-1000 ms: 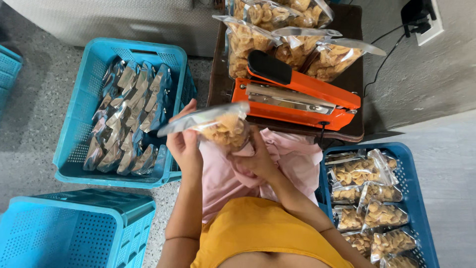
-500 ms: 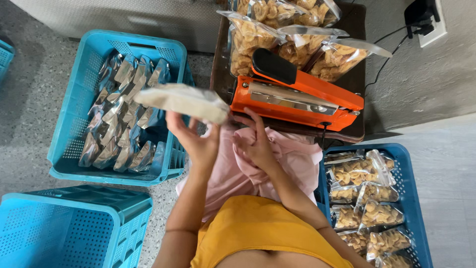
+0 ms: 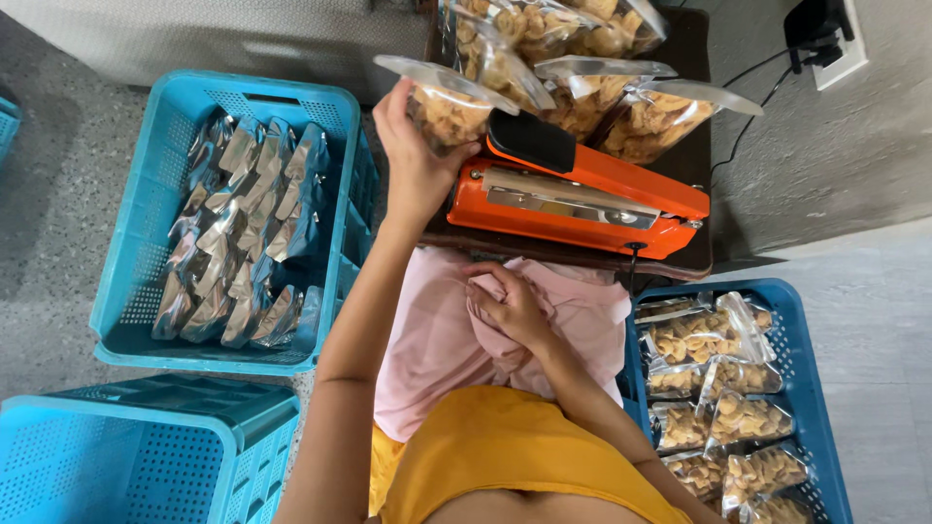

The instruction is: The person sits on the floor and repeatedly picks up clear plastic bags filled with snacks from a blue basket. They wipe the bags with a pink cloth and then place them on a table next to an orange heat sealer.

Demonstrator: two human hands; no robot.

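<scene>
My left hand (image 3: 413, 165) reaches up and grips a clear bag of golden fried snacks (image 3: 449, 105) at the left end of the dark table (image 3: 694, 257). The bag stands just left of the orange heat sealer (image 3: 592, 199), against its black handle. My right hand (image 3: 510, 306) rests in my lap with its fingers curled into a pink cloth (image 3: 432, 340). Behind the sealer several more open-topped snack bags (image 3: 641, 116) stand packed together.
A blue crate (image 3: 146, 291) on my left holds several shiny bags standing in rows. Another blue crate (image 3: 796, 388) on my right holds filled snack bags. An upturned blue crate (image 3: 136, 456) is at lower left. A cable runs to a wall socket (image 3: 825, 39).
My left hand has carried the snack bag up from over my lap to the table beside the sealer. My right hand has let go of it and dropped onto the pink cloth.
</scene>
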